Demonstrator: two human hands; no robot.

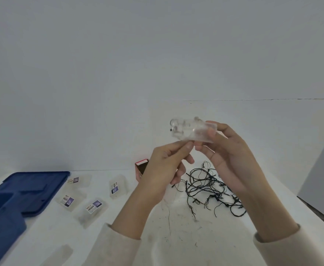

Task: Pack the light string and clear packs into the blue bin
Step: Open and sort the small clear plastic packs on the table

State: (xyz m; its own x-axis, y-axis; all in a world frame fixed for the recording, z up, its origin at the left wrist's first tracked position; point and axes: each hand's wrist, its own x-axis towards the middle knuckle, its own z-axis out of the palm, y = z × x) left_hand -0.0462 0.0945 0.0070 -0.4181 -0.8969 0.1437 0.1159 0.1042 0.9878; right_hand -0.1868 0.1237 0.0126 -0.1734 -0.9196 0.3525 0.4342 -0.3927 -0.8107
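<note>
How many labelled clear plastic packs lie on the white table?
4, right of the blue plastic lid: far pack, left pack, near pack, right pack. Arms may hide others.

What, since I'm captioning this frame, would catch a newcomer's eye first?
A clear pack is held up mid-frame, gripped by the right hand and pinched at its lower edge by the left hand. Beneath lies a tangled dark light string on the white table; the blue bin sits far left.

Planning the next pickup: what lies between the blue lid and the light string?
Head view: four clear packs, then a red box behind the left hand.
</note>
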